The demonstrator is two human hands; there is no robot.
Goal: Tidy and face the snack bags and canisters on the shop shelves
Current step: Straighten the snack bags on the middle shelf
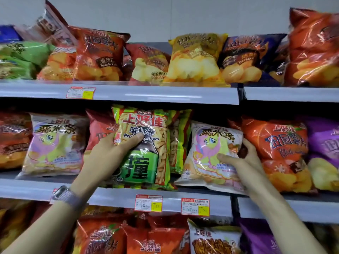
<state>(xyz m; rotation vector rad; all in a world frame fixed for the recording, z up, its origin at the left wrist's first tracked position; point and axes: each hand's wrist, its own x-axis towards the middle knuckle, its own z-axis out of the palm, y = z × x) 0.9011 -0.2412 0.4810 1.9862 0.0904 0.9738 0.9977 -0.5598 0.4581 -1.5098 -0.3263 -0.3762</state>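
Three rows of snack bags are in sight, and both hands are on the middle shelf (119, 196). The left hand (108, 151), a watch (63, 195) on its wrist, grips a green-and-yellow prawn-cracker bag (145, 153) standing at the shelf's front edge, thumb across its face and fingers curled behind its left side. A second prawn-cracker bag (178, 138) stands just behind it to the right, and one red bag (99, 129) shows behind on the left. The right hand (244, 160) holds a white pony bag (209, 154) beside it, thumb on the front, fingers wrapped round its right edge, the bag tilted. A second pony bag (55, 143) sits further left. One orange tomato bag (280, 149) touches the held one on the right, then one purple bag (324, 151). Two price tags (148, 202) show plainly on the rail below, and one more tag (80, 92) on the top shelf (165, 96), where a yellow bag (194, 57) and a navy barbecue bag (245, 57) stand side by side.
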